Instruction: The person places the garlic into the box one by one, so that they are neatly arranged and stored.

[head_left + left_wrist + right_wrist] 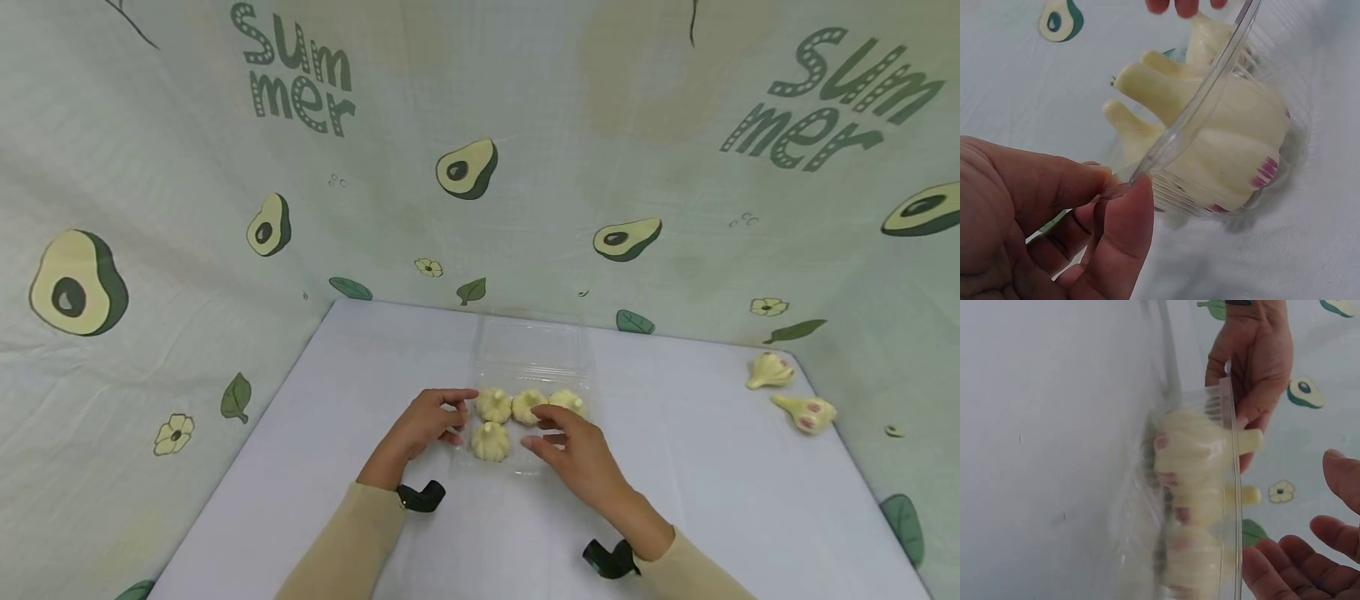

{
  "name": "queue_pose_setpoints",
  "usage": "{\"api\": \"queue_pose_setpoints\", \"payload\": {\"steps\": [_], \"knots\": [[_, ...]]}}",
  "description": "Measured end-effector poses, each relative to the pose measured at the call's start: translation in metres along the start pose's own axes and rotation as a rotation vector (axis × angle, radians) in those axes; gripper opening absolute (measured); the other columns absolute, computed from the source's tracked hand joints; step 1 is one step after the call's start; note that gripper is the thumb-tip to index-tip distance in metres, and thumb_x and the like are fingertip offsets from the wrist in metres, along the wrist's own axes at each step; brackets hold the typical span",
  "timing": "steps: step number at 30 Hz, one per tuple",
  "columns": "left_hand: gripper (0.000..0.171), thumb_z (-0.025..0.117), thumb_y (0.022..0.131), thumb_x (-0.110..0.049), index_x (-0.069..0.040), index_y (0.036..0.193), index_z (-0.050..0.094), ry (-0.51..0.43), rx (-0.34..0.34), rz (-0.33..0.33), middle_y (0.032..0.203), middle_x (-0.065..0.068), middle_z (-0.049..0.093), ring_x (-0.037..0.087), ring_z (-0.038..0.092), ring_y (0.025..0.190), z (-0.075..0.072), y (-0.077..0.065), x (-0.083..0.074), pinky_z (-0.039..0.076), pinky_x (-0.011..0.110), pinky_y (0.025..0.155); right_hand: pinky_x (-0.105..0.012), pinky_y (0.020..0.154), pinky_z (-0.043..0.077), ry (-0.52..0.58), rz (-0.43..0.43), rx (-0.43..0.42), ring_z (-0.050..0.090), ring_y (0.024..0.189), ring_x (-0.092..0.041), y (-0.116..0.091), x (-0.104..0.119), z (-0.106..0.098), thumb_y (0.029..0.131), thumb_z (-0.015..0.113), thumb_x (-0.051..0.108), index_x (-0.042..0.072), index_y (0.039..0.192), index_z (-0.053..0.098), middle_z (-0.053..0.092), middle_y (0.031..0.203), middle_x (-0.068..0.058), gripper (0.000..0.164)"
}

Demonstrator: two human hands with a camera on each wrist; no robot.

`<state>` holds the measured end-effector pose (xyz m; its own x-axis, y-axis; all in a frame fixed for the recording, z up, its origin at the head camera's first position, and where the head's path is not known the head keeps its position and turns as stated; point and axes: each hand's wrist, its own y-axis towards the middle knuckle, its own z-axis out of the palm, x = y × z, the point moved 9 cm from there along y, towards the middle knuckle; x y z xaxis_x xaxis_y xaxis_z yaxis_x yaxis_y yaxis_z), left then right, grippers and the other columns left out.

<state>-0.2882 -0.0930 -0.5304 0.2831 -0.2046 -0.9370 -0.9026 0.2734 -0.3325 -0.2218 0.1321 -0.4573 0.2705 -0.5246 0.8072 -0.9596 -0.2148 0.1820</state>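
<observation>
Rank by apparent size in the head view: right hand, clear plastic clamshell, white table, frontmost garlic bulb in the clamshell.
1. White table
2. Clear plastic clamshell
3. Right hand
4. Frontmost garlic bulb

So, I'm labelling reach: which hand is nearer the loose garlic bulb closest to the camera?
Right. The right hand is at the clear box, left of the loose garlic bulb; the left hand is farther left, pinching the box's edge.

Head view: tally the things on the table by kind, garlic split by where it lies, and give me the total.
Open clear plastic container: 1
Garlic bulbs in the container: 4 visible
Garlic bulbs on the table at far right: 2
Total: 7 in view
</observation>
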Motion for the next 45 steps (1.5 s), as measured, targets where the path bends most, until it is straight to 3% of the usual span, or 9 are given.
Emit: {"api": "queue_pose_setpoints", "payload": {"steps": [7,12,16,23,28,31,34,37,45], "knots": [[0.043,0.065,0.099,0.003,-0.012,0.140,0.070,0.001,-0.004,-0.010,0.105,0.009,0.058,0.018,0.057,0.079,-0.001,0.001,0.003,0.060,0.027,0.061,-0.037,0.081,0.065,-0.111,-0.137,-0.179,0.075,0.103,-0.030,0.003,-0.001,-0.047,0.091,0.084,0.010,0.002,0.127,0.069,0.075,0.120,-0.013,0.040],[0.043,0.065,0.099,0.002,-0.012,0.140,0.070,-0.005,-0.007,-0.019,0.105,0.009,0.058,0.017,0.057,0.076,-0.001,0.001,0.004,0.060,0.026,0.061,-0.011,0.083,0.057,-0.190,-0.112,-0.296,0.074,0.105,-0.033,0.006,-0.012,-0.091,0.093,0.082,0.011,0.001,0.130,0.068,0.074,0.121,-0.017,0.041],[0.043,0.065,0.100,0.002,-0.011,0.141,0.069,0.002,-0.002,-0.013,0.104,0.009,0.058,0.017,0.057,0.075,0.000,0.001,0.004,0.060,0.026,0.061,0.004,0.082,0.042,-0.225,-0.063,-0.371,0.072,0.107,-0.031,0.007,-0.026,-0.126,0.096,0.080,0.014,0.002,0.135,0.065,0.072,0.127,-0.018,0.044],[0.044,0.064,0.099,0.004,-0.010,0.140,0.069,-0.005,-0.002,-0.012,0.103,0.008,0.058,0.017,0.056,0.074,0.000,0.001,0.004,0.060,0.026,0.062,0.002,0.079,0.041,-0.223,0.129,-0.420,0.052,0.099,0.018,0.003,-0.060,-0.176,0.100,0.075,0.032,0.009,0.146,0.060,0.066,0.139,-0.016,0.053],[0.045,0.063,0.098,0.006,-0.009,0.140,0.069,-0.013,-0.003,-0.011,0.103,0.010,0.059,0.017,0.057,0.074,0.001,-0.001,0.001,0.060,0.026,0.062,-0.001,0.075,0.043,-0.215,0.244,-0.410,0.064,0.112,-0.011,0.001,-0.084,-0.198,0.102,0.070,0.041,0.011,0.152,0.055,0.060,0.148,-0.016,0.060],[0.046,0.062,0.098,0.007,-0.009,0.140,0.069,-0.010,-0.006,-0.011,0.103,0.010,0.059,0.017,0.057,0.074,0.001,-0.002,-0.001,0.060,0.026,0.062,-0.009,0.076,0.049,-0.222,0.308,-0.399,0.063,0.122,-0.035,0.000,-0.100,-0.208,0.103,0.067,0.046,0.012,0.156,0.050,0.055,0.153,-0.017,0.065],[0.046,0.062,0.097,0.007,-0.008,0.140,0.069,-0.006,-0.010,-0.015,0.103,0.010,0.059,0.017,0.056,0.074,0.001,-0.003,-0.001,0.060,0.025,0.061,-0.035,0.088,0.062,-0.227,0.363,-0.391,0.060,0.129,-0.046,-0.003,-0.118,-0.220,0.104,0.065,0.048,0.012,0.160,0.044,0.048,0.158,-0.020,0.070],[0.046,0.062,0.097,0.007,-0.008,0.140,0.069,-0.006,-0.009,-0.017,0.102,0.010,0.059,0.017,0.057,0.073,0.001,-0.004,-0.002,0.060,0.025,0.061,-0.063,0.101,0.053,-0.256,0.384,-0.392,0.052,0.136,-0.050,-0.007,-0.135,-0.235,0.105,0.063,0.046,0.010,0.163,0.039,0.041,0.162,-0.024,0.072],[0.047,0.063,0.096,0.008,-0.008,0.140,0.069,-0.011,-0.009,-0.023,0.102,0.010,0.058,0.017,0.057,0.073,0.002,-0.004,-0.002,0.060,0.025,0.061,-0.072,0.116,0.035,-0.285,0.451,-0.434,0.028,0.152,-0.053,-0.023,-0.178,-0.275,0.107,0.064,0.030,0.005,0.165,0.030,0.024,0.169,-0.029,0.072]]}}
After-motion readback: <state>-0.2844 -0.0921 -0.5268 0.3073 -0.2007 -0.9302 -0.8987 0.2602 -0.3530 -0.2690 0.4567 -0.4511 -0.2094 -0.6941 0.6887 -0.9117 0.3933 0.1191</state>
